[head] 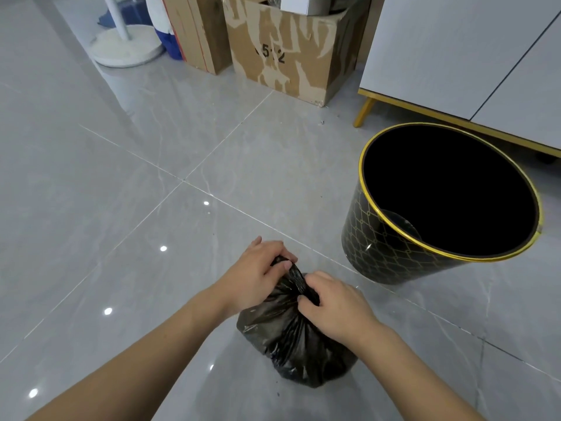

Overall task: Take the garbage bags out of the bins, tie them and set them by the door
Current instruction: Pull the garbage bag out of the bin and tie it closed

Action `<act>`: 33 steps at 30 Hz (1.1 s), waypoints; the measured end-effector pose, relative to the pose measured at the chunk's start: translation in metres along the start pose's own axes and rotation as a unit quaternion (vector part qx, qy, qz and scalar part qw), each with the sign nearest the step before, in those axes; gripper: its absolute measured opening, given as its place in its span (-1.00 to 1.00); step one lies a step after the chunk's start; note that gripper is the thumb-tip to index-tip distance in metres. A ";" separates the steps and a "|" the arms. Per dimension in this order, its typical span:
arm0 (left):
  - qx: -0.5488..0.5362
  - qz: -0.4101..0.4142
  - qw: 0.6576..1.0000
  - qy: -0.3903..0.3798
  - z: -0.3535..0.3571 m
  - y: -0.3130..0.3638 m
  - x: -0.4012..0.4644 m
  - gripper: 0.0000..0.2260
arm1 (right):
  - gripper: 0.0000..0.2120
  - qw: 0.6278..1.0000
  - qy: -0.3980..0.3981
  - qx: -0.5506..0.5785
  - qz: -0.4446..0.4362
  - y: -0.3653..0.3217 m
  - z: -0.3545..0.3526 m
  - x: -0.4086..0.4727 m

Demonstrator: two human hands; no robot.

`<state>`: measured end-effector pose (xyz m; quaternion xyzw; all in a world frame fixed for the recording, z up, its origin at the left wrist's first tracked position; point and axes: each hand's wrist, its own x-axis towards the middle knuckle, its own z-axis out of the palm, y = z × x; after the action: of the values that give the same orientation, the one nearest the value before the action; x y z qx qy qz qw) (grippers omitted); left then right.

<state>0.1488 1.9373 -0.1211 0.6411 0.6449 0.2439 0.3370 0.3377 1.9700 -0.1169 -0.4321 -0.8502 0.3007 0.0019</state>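
My left hand (258, 268) has its fingers curled round the twisted top of the black garbage bag (291, 344), which sits on the grey tile floor (121, 208). My right hand (334, 305) pinches the gathered neck lower down. Black gold-rimmed bin (394, 253) stands near, to the right.

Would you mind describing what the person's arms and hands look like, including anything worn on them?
Both forearms are bare, with no sleeves in view. The left hand and right hand wear no gloves, and no rings, watch or bracelets show. Nails are short and unpainted.
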 end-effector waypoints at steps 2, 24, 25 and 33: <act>-0.038 -0.037 0.999 0.001 0.001 0.004 -0.004 -0.90 | -0.82 0.999 0.034 -0.025 0.001 0.004 0.000 -0.001; -0.336 -0.280 0.898 0.045 0.024 0.020 -0.003 -0.91 | -0.75 0.975 0.194 -0.073 -0.079 0.009 0.019 -0.011; -0.361 -0.281 0.889 0.034 0.023 0.021 -0.004 -0.84 | -0.75 0.977 0.190 -0.072 -0.067 0.009 0.019 -0.011; -0.313 -0.187 0.931 -0.029 0.017 0.023 -0.005 -0.54 | -0.88 0.986 0.144 0.055 0.057 0.013 0.013 -0.006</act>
<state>0.1764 1.9318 -0.1148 0.3774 0.6341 0.3471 0.5789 0.3475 1.9648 -0.1327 -0.5176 -0.7975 0.2810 0.1309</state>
